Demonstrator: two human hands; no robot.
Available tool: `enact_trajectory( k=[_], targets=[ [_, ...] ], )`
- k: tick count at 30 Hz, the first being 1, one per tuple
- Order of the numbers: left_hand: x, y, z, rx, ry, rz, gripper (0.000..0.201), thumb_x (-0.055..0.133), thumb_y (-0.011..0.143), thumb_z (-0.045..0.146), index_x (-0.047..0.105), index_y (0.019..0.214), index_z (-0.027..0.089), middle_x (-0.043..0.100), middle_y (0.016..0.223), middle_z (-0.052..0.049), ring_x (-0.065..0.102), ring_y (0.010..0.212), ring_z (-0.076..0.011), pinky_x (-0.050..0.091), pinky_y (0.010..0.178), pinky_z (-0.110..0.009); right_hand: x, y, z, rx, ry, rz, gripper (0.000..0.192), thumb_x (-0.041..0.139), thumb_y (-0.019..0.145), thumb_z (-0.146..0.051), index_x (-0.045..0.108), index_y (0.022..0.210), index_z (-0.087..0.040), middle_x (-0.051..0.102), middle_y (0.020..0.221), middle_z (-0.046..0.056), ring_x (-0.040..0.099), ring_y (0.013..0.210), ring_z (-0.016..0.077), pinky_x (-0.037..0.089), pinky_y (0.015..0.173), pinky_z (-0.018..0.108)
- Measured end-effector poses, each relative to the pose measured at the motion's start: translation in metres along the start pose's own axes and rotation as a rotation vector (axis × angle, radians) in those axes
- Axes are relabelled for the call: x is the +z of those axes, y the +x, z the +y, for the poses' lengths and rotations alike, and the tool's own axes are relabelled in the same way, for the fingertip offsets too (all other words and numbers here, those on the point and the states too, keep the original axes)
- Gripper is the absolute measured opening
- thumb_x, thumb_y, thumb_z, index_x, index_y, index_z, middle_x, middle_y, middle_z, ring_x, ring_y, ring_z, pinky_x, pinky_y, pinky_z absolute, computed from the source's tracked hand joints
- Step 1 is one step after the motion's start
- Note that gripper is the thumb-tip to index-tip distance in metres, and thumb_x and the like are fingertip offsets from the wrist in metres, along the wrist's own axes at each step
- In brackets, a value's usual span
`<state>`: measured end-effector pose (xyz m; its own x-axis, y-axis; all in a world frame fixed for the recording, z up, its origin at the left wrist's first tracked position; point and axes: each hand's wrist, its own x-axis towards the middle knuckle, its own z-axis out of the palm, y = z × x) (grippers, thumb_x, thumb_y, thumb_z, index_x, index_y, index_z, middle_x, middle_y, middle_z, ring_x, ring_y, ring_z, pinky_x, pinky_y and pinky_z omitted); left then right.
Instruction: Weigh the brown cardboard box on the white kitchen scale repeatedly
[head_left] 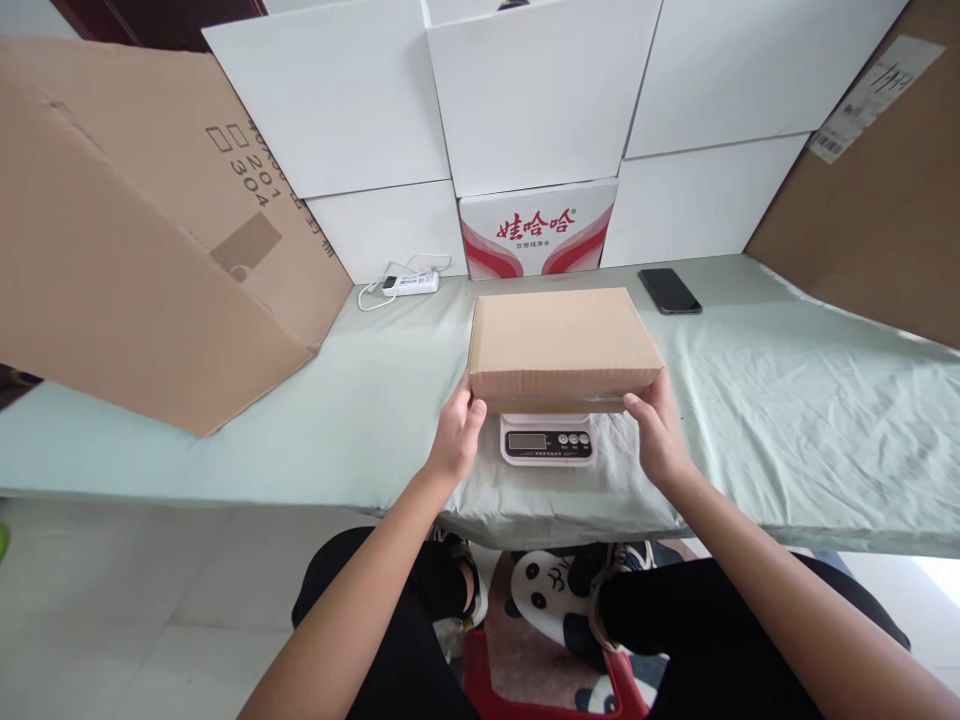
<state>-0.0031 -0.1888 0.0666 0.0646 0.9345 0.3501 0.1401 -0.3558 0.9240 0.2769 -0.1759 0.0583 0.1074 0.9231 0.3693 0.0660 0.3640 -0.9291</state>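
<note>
A flat brown cardboard box (562,340) rests on a small white digital scale (547,440) near the front of the table. My left hand (456,432) grips the box's near left corner, thumb on the front face. On the other side, my right hand (656,430) holds the near right corner. The scale's display and buttons stick out from under the box between my hands.
A pale green cloth (787,400) covers the table. A black phone (670,290) lies at the back right and a white power strip (409,283) at the back left. A big brown carton (127,230) leans on the left; white boxes (540,90) line the back.
</note>
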Motion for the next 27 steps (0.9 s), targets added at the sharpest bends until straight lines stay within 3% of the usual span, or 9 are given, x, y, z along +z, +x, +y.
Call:
enact_trajectory(
  k=[10, 14, 16, 20, 27],
  targets=[
    [-0.005, -0.001, -0.009, 0.006, 0.046, 0.002, 0.085, 0.047, 0.106, 0.085, 0.060, 0.166, 0.026, 0.061, 0.176, -0.015, 0.048, 0.171, -0.0420, 0.043, 0.140, -0.058, -0.003, 0.000, 0.006, -0.014, -0.022, 0.003, 0.075, 0.071, 0.096, -0.065, 0.054, 0.165, -0.043, 0.058, 0.176, 0.003, 0.036, 0.177, 0.0410, 0.022, 0.149, 0.071],
    [-0.024, 0.006, -0.020, -0.005, 0.009, 0.166, 0.095, 0.051, 0.100, 0.090, 0.055, 0.171, 0.028, 0.046, 0.187, -0.011, 0.032, 0.180, -0.0380, 0.028, 0.148, -0.054, -0.023, 0.018, 0.008, -0.038, 0.028, 0.228, 0.088, 0.069, 0.089, -0.061, 0.043, 0.171, -0.042, 0.051, 0.179, 0.009, 0.043, 0.172, 0.0448, 0.028, 0.142, 0.080],
    [-0.037, 0.013, -0.026, -0.026, -0.020, 0.270, 0.101, 0.051, 0.098, 0.093, 0.052, 0.174, 0.027, 0.039, 0.190, -0.012, 0.029, 0.181, -0.0374, 0.028, 0.148, -0.054, -0.039, 0.030, 0.009, -0.031, 0.082, 0.355, 0.088, 0.066, 0.086, -0.059, 0.044, 0.169, -0.043, 0.049, 0.179, 0.010, 0.048, 0.169, 0.0452, 0.030, 0.140, 0.080],
    [-0.050, 0.024, -0.036, -0.080, -0.085, 0.382, 0.110, 0.052, 0.092, 0.099, 0.052, 0.173, 0.025, 0.037, 0.190, -0.016, 0.033, 0.179, -0.0388, 0.033, 0.146, -0.055, -0.059, 0.043, 0.013, 0.040, 0.122, 0.399, 0.073, 0.062, 0.089, -0.061, 0.051, 0.161, -0.050, 0.053, 0.174, 0.009, 0.050, 0.168, 0.0446, 0.034, 0.138, 0.075],
    [-0.039, 0.020, -0.041, -0.051, -0.056, 0.264, 0.100, 0.051, 0.098, 0.094, 0.054, 0.172, 0.027, 0.042, 0.189, -0.012, 0.033, 0.180, -0.0350, 0.031, 0.148, -0.052, -0.042, 0.040, 0.018, 0.077, 0.091, 0.304, 0.075, 0.061, 0.090, -0.066, 0.051, 0.162, -0.047, 0.055, 0.172, 0.008, 0.055, 0.163, 0.0432, 0.038, 0.136, 0.076]
  ],
)
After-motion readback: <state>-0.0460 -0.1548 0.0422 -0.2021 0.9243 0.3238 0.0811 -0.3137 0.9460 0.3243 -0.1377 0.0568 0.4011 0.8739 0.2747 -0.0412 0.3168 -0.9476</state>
